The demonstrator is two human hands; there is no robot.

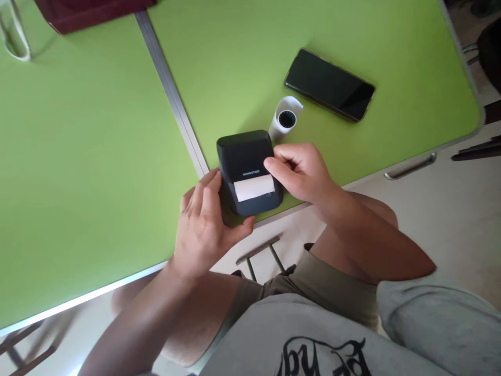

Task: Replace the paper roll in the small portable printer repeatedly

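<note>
A small black label printer (246, 156) stands near the front edge of the green table (97, 172), with a strip of white paper (255, 188) coming out of its slot. My left hand (203, 224) is wrapped round the printer's left side, its thumb at the lower edge. At the right side, my right hand (303, 169) has its fingers bent, with thumb and forefinger against the printer's edge. Just behind the printer, a roll of white paper (278, 125) with a black core stands on the table.
A black phone (331, 83) lies behind and right of the roll. A dark red object (86, 13) and a white cord (19, 36) are at the far left. A metal seam (172, 91) crosses the table. Under the front edge are a handle (410, 167) and metal legs.
</note>
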